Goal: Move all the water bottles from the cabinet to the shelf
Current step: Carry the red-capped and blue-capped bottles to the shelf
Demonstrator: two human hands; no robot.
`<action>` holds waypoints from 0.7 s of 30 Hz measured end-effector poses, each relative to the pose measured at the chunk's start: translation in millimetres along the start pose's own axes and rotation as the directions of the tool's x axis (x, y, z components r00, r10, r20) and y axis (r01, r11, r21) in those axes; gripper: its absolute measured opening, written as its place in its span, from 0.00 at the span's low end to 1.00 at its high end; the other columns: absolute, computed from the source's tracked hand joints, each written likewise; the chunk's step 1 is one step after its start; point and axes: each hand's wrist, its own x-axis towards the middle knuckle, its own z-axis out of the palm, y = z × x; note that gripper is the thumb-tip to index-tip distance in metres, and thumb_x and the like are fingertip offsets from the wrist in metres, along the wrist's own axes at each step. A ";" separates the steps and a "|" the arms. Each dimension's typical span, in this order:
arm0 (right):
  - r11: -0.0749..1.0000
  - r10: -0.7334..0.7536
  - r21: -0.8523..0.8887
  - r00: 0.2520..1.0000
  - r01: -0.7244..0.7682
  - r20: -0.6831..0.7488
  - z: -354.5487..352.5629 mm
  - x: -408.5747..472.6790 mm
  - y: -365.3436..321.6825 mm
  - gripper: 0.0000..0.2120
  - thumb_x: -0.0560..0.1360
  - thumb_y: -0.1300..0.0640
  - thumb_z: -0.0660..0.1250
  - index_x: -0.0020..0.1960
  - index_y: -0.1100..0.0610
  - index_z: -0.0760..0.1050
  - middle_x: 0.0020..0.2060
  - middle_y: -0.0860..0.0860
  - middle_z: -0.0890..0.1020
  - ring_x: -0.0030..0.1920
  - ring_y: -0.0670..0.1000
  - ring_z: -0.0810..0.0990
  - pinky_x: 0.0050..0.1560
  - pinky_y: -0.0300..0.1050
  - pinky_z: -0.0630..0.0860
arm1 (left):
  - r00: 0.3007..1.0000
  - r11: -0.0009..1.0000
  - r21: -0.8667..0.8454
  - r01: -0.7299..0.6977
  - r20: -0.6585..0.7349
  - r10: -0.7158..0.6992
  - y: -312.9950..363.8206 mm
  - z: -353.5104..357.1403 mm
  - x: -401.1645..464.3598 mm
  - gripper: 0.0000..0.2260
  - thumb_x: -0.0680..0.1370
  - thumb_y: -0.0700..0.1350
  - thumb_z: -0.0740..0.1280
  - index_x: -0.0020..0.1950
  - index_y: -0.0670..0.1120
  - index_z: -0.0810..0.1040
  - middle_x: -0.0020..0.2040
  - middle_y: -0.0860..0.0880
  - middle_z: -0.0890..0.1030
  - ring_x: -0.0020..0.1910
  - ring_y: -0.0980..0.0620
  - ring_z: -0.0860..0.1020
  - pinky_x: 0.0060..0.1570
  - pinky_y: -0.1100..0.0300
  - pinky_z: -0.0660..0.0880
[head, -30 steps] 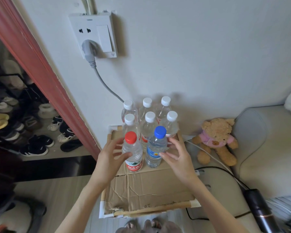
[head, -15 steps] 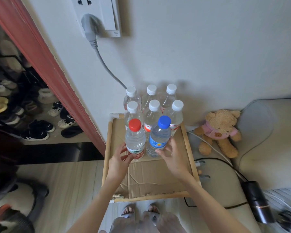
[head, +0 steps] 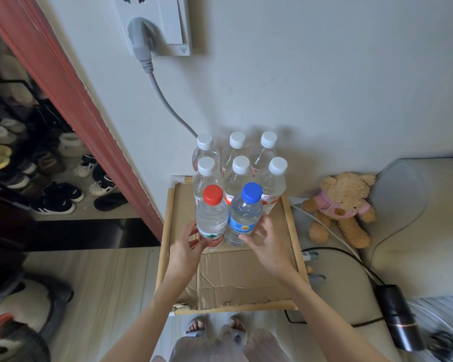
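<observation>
Both hands have dropped lower on the 2 front bottles since a second ago, sliding from near the shoulders to the label bands, and the view has tipped downward so the white wall socket [head: 152, 22] now sits at the top edge. The left hand [head: 186, 246] curls loosely around the lower left side of the clear red-capped water bottle [head: 211, 218], fingers on its green-and-red label. The right hand [head: 267, 244] is spread wide, fingertips [head: 246, 237] against the blue label of the clear blue-capped water bottle [head: 245, 215]; whether either grip is firm cannot be told. These 2 bottles stand upright, touching side by side, on the cardboard-lined top of a wooden-framed cabinet [head: 288, 223]. Directly behind them, 6 clear white-capped water bottles [head: 239, 168] stand in 2 rows of 3 against the white wall. A tan teddy bear in a pink top [head: 343, 205] sits on the floor to the right, near a black cylindrical hair dryer [head: 398, 317].
</observation>
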 end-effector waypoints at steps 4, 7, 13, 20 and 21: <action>1.000 0.010 -0.023 1.000 -0.010 -0.010 4.0 -2.3 3.0 0.23 0.71 0.55 0.70 0.62 0.44 0.65 0.61 0.41 0.73 0.63 0.44 0.71 0.64 0.48 0.69 | 1.000 1.000 0.004 -0.004 0.013 0.004 -1.0 -1.0 -0.3 0.16 0.74 0.40 0.66 0.61 0.49 0.72 0.50 0.55 0.79 0.47 0.55 0.78 0.37 0.80 0.68; 0.999 0.004 -0.036 1.000 -0.005 -0.024 6.8 -1.8 4.1 0.23 0.71 0.55 0.70 0.61 0.44 0.65 0.59 0.39 0.74 0.63 0.45 0.72 0.63 0.48 0.69 | 1.000 1.000 0.008 -0.007 0.017 0.007 -2.0 -1.7 0.8 0.16 0.75 0.38 0.65 0.61 0.49 0.72 0.47 0.61 0.79 0.45 0.60 0.78 0.37 0.79 0.68; 1.000 0.002 -0.018 0.999 -0.003 -0.040 8.7 -1.6 4.4 0.21 0.72 0.56 0.69 0.62 0.48 0.67 0.61 0.43 0.74 0.63 0.45 0.71 0.64 0.50 0.69 | 1.000 1.000 0.021 -0.021 0.012 0.021 -1.0 0.4 1.0 0.17 0.75 0.39 0.65 0.63 0.49 0.71 0.48 0.57 0.80 0.45 0.63 0.77 0.37 0.80 0.67; 1.000 0.008 0.009 0.997 -0.008 -0.072 10.5 -2.0 5.1 0.21 0.71 0.56 0.70 0.61 0.49 0.67 0.61 0.44 0.74 0.62 0.43 0.72 0.51 0.33 0.70 | 1.000 1.000 -0.014 -0.021 -0.003 0.021 -4.5 4.7 -0.7 0.19 0.75 0.36 0.63 0.64 0.51 0.70 0.48 0.61 0.79 0.46 0.68 0.77 0.42 0.79 0.69; 1.000 0.009 0.017 0.997 -0.007 -0.081 11.3 -2.0 6.2 0.22 0.71 0.56 0.70 0.61 0.49 0.67 0.61 0.45 0.74 0.62 0.44 0.72 0.51 0.32 0.71 | 1.000 1.000 -0.022 -0.021 -0.010 0.021 -4.7 5.6 -1.2 0.19 0.75 0.36 0.63 0.64 0.51 0.69 0.48 0.62 0.79 0.47 0.67 0.77 0.43 0.78 0.69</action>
